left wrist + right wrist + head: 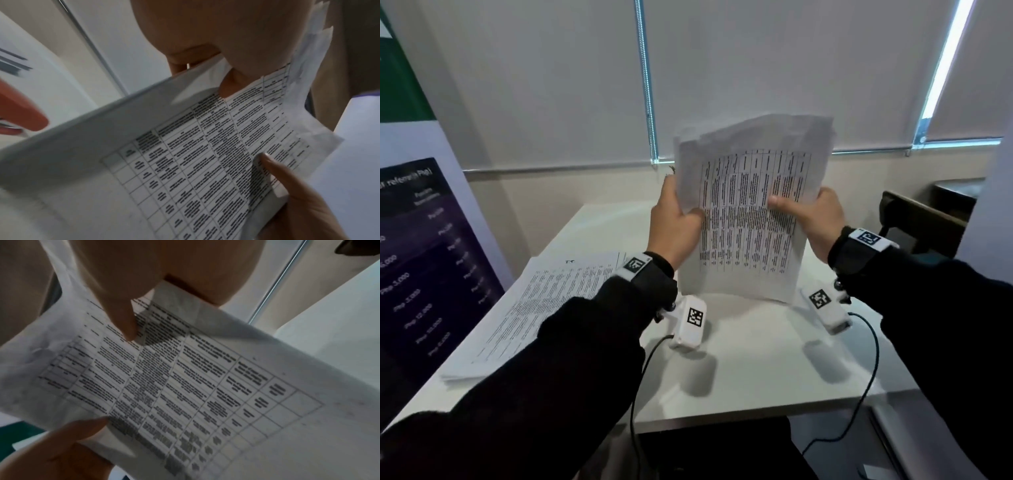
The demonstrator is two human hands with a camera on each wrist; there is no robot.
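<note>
Likely the squaring-up step: left hand (pixel 674 222) and right hand (pixel 812 216) each pinch a side edge, thumb in front, of the printed sheet stack (pixel 751 219) held upright toward 12 o'clock over the table (pixel 739 373); next calls for tapping its bottom edge flat.

black sleeves (pixel 585 342); behind the left hand (pixel 674 226) a black wrist strap (pixel 661 274), white code tag (pixel 635 265) on it, white coded box (pixel 690 322), black cable (pixel 645 363).
</note>
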